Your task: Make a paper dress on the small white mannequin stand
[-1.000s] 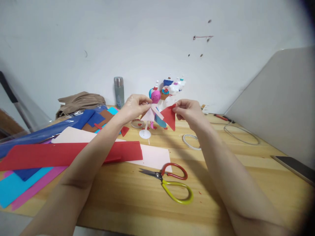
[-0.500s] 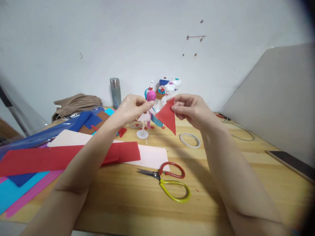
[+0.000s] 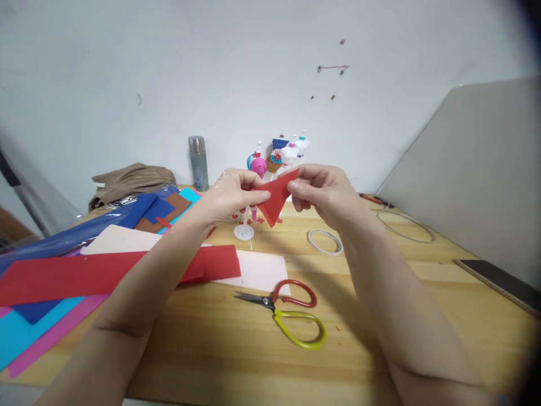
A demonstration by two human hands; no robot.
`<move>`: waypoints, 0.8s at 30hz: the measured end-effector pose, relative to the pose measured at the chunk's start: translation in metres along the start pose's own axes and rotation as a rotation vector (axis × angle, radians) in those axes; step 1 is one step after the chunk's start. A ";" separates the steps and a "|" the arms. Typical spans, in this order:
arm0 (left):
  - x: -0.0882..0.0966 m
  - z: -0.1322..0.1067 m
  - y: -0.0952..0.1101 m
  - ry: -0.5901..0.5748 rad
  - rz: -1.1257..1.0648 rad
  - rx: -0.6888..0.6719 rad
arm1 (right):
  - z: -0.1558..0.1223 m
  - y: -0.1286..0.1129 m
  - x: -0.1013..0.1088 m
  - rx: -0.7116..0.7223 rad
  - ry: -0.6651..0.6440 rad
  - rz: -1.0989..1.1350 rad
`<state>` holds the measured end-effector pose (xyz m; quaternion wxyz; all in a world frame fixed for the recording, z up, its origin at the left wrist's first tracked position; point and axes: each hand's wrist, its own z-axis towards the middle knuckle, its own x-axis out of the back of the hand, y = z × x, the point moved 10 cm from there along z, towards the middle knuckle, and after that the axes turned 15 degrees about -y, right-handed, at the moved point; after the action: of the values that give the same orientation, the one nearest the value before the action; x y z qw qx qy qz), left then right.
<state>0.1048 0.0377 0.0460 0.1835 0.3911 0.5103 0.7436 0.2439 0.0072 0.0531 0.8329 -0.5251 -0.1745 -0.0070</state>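
Observation:
Between my two hands, above the wooden table, is a folded triangle of red paper or felt [image 3: 275, 197]. My left hand [image 3: 236, 194] pinches its left corner between thumb and fingers. At its upper right corner, my right hand [image 3: 319, 192] grips it with thumb and fingertips. Small handmade figures with a pink ball [image 3: 258, 167] and white tops [image 3: 291, 154] stand behind the hands, partly covered by them. Below lies a pair of scissors [image 3: 268, 303] with one red and one yellow handle, blades a little apart and pointing left.
A long red strip [image 3: 84, 273] lies over white, blue and pink sheets on the left. White tape [image 3: 325, 242] rests right of centre. A flask [image 3: 198, 163] and brown cloth [image 3: 131, 183] are at the back. A phone [image 3: 499, 283] and a white panel [image 3: 473, 169] border the right side.
My left hand has moved right and taken hold of the red triangle's left corner. The triangle has turned, its low point now further left. My right hand keeps its grip.

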 end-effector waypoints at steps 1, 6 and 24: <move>0.001 0.000 0.000 0.005 0.016 0.005 | 0.000 0.001 0.000 -0.011 0.000 -0.001; 0.008 -0.001 0.003 0.024 0.020 -0.025 | 0.001 0.005 0.000 -0.024 0.050 0.021; 0.008 0.001 -0.002 -0.004 -0.030 -0.009 | 0.003 0.006 0.003 0.002 0.097 0.042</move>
<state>0.1002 0.0447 0.0479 0.1974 0.3838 0.5123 0.7424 0.2475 0.0129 0.0498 0.8408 -0.5270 -0.1228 -0.0147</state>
